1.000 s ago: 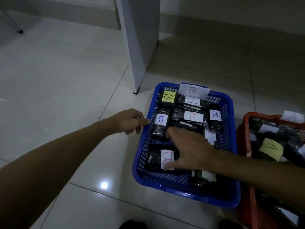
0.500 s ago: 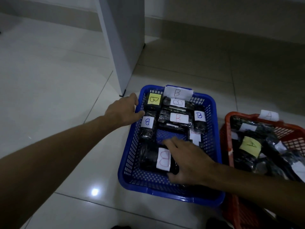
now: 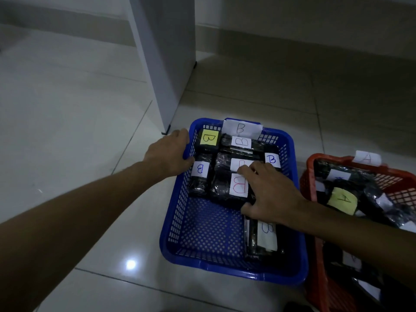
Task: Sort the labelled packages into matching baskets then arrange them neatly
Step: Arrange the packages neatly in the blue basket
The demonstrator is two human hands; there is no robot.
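Touching right hand [image 3: 270, 194]: red-B package [image 3: 227, 188].

A blue perforated basket [image 3: 202, 235] sits on the tiled floor, a white "B" tag [image 3: 242, 129] clipped on its far rim. Black shiny packages lie packed together in its far half: one with a yellow B label [image 3: 209, 138], one with a blue-lettered B label [image 3: 200, 169] by the left wall, one with a large red B label [image 3: 238, 185] in the middle. Another package [image 3: 262, 240] lies alone near the front right. Just beside it to the right, an orange basket [image 3: 315, 275] tagged "A" holds jumbled black packages, one with a yellow A label [image 3: 342, 200].
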